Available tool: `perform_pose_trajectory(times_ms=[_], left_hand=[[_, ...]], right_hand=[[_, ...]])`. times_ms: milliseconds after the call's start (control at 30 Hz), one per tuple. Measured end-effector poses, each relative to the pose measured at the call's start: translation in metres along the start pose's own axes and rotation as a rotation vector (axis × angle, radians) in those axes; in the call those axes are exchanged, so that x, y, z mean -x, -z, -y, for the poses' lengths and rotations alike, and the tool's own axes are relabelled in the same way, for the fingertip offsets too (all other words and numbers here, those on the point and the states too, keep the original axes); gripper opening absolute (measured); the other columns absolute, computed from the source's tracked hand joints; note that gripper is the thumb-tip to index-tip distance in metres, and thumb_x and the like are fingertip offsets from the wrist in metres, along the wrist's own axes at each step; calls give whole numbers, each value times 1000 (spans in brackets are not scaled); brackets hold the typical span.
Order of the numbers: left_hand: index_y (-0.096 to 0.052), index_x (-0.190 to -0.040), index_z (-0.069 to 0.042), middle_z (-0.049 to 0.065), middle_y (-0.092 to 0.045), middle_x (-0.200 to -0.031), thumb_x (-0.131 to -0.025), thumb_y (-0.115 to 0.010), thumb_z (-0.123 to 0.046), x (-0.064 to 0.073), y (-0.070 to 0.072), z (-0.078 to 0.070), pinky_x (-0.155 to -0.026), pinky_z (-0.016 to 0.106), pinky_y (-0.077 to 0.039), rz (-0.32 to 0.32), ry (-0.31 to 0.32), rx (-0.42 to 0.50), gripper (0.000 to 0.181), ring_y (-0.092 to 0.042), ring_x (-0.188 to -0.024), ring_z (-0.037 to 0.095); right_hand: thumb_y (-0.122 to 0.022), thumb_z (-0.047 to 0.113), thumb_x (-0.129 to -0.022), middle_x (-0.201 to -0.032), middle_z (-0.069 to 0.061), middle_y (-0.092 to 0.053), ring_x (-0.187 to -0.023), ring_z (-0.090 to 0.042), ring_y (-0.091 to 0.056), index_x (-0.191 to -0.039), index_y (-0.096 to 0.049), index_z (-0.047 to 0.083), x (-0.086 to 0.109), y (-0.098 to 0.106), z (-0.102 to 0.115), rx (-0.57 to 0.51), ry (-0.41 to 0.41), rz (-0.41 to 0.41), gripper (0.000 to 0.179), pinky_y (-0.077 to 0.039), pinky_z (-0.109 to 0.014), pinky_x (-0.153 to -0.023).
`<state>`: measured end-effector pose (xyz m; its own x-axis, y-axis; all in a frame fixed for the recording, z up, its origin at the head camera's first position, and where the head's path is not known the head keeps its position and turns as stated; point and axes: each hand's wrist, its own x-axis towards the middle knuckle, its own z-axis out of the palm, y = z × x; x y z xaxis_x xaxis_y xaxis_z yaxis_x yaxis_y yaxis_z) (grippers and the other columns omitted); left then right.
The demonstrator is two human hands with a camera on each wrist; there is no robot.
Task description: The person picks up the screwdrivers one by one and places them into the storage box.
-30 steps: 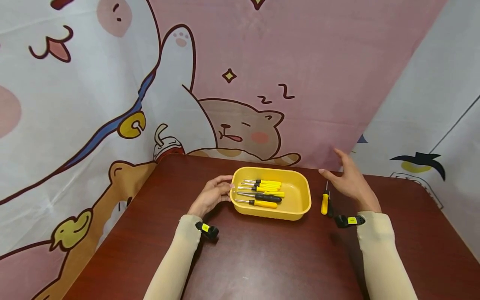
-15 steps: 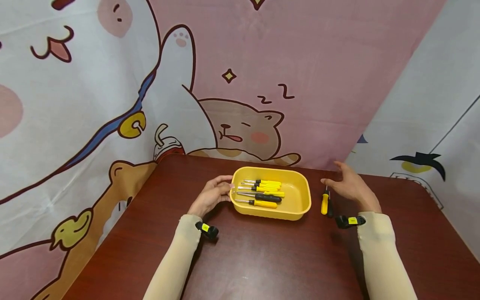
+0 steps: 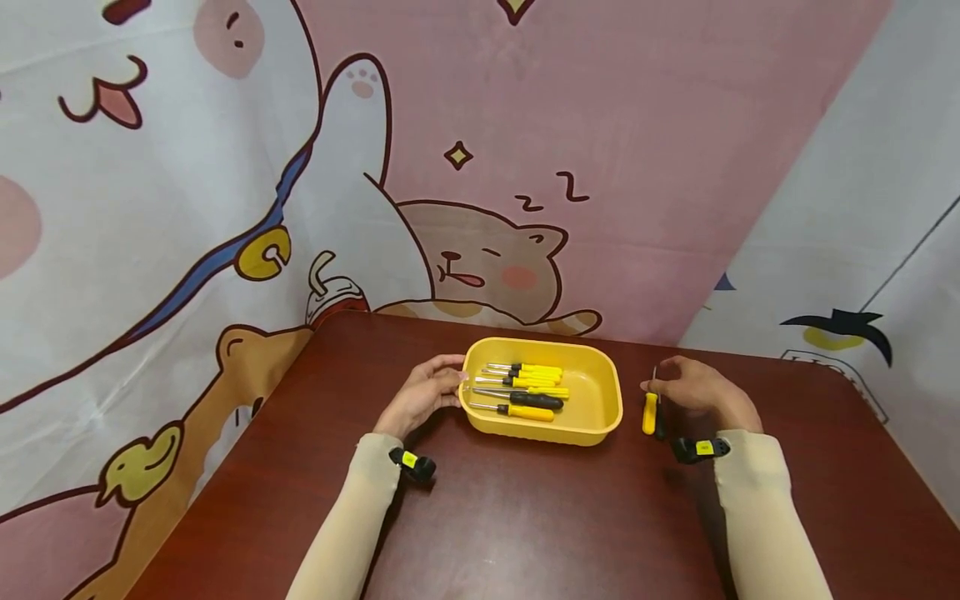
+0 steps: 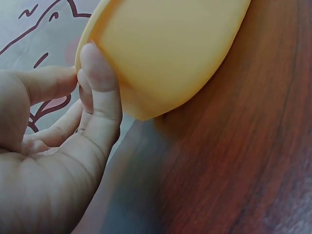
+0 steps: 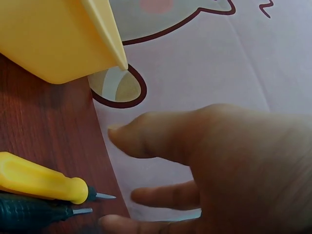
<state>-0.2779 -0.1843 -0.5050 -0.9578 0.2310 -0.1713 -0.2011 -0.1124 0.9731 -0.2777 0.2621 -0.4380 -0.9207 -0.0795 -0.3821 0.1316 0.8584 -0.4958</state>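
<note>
My left hand (image 3: pixel 422 395) pinches the left rim of a yellow plastic bin (image 3: pixel 600 417). In the left wrist view the thumb (image 4: pixel 101 70) lies over the inside of the rim, with fingers behind it. Several screwdrivers lie in the bin, among them a black-handled one (image 3: pixel 542 402) and a yellow-handled one (image 3: pixel 531 412). My right hand (image 3: pixel 701 390) hovers over the shafts of two more screwdrivers on the table, its thumb and fingers apart with nothing between them. One has a yellow handle (image 5: pixel 44 181), the other a black handle (image 5: pixel 34 212); they lie side by side.
The dark red-brown wooden table (image 3: pixel 525 517) carries all of this. Behind its back edge hangs a cartoon-printed cloth (image 3: pixel 630 167), which also covers the sides. The bin's right wall stands a short way left of the two loose screwdrivers.
My right hand has come down and toward the two loose screwdrivers, its fingers drawing closer to their shafts. The left hand and the bin have stayed in place.
</note>
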Motion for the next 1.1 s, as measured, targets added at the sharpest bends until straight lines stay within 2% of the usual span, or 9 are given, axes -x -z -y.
perform_pose_trajectory(times_ms=[100, 233, 433, 600, 800, 1100], left_hand=[[-55, -142, -9, 27, -64, -125, -100, -64, -8, 0, 1, 2, -70, 29, -60, 5, -5, 3, 43, -67, -84, 23], [-55, -141, -10, 27, -64, -124, -100, -64, -8, 0, 1, 2, -69, 29, -60, 1, -3, 2, 42, -66, -84, 23], [-56, -141, -8, 29, -63, -126, -100, -64, -7, 1, 0, 2, -69, 28, -59, -9, 5, 10, 43, -66, -84, 23], [-51, -145, -5, 31, -61, -127, -100, -63, -7, 1, 0, 1, -71, 29, -60, 17, -12, 6, 46, -67, -86, 22], [-48, -148, -3, 33, -59, -129, -101, -62, -7, 2, -1, -2, -70, 28, -60, 29, -18, -9, 49, -67, -85, 21], [-53, -144, -6, 33, -59, -129, -101, -63, -7, 2, -1, -1, -69, 27, -59, 7, 3, 9, 44, -66, -85, 23]], right_hand=[[-69, 50, -94, -132, -35, -55, -106, -43, -63, -148, -34, -11, 0, -2, -1, -34, -6, 42, 89, -62, -50, -82], [-72, 42, -93, -116, -28, -63, -99, -39, -63, -138, -45, -11, 1, -3, -1, -59, -23, 78, 74, -62, -47, -76], [-78, 27, -89, -105, -23, -66, -92, -34, -65, -123, -54, -9, 0, -6, 0, -100, -58, 95, 54, -63, -46, -74], [-75, 16, -89, -99, -19, -69, -89, -32, -66, -114, -60, -8, -2, -8, 0, -134, -69, 112, 37, -63, -46, -75], [-77, 16, -89, -93, -16, -69, -85, -30, -65, -103, -66, -4, -5, -10, -3, -153, -71, 108, 27, -64, -44, -75], [-77, 12, -90, -85, -11, -66, -74, -24, -62, -83, -63, 1, -5, -13, -6, -201, -49, 129, 20, -64, -38, -73]])
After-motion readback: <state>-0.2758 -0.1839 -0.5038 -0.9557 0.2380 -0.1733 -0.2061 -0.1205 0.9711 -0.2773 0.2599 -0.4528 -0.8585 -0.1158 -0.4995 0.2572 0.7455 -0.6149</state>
